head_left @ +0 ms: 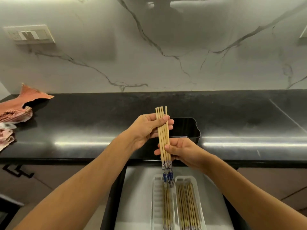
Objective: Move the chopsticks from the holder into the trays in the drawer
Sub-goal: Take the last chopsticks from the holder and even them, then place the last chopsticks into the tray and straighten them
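You had the bundle of pale wooden chopsticks with blue-patterned ends (163, 133) pinched in both hands' fingers, left hand (146, 128) high, right hand (181, 151) low, long axis already lined up over the left clear plastic tray (156, 203).

Head-worn wide-angle view, looking forward and down

It faces a marble wall across a black counter (83, 130); the left hand (146, 128) and right hand (184, 151) grip close below centre, the open drawer (137, 196) directly beneath that grip at the frame's bottom edge.
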